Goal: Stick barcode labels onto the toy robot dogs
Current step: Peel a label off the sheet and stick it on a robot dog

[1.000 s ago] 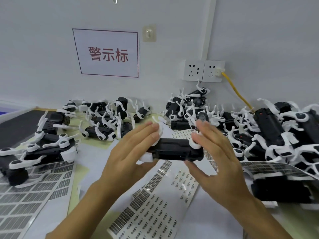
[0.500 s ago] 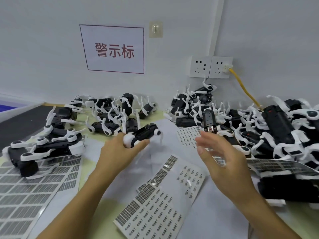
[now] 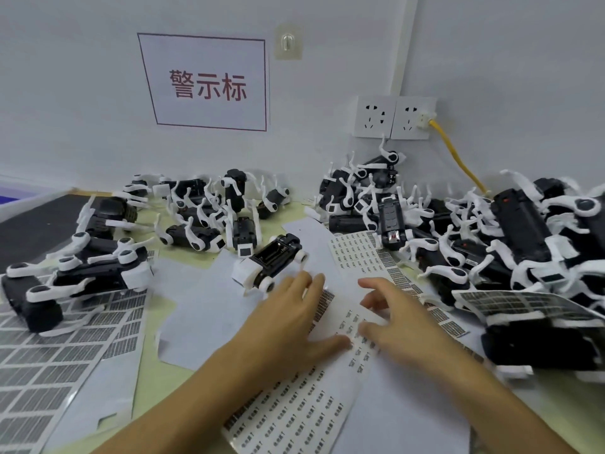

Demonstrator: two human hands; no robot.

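White label sheet (image 3: 330,326) under both hands, toy robot dog (image 3: 268,262) lying free on the table.

Left hand (image 3: 291,326) rests flat on the label sheet, fingers extended and released, gripping nothing. Right hand (image 3: 396,322) hovers over the same sheet with fingers loosely spread, thumb near the printed labels; contact with a label cannot be confirmed. Toy robot dog lies belly-up just beyond the left fingertips, apart from both hands. Further dogs are heaped at left (image 3: 196,208) and right (image 3: 491,244).
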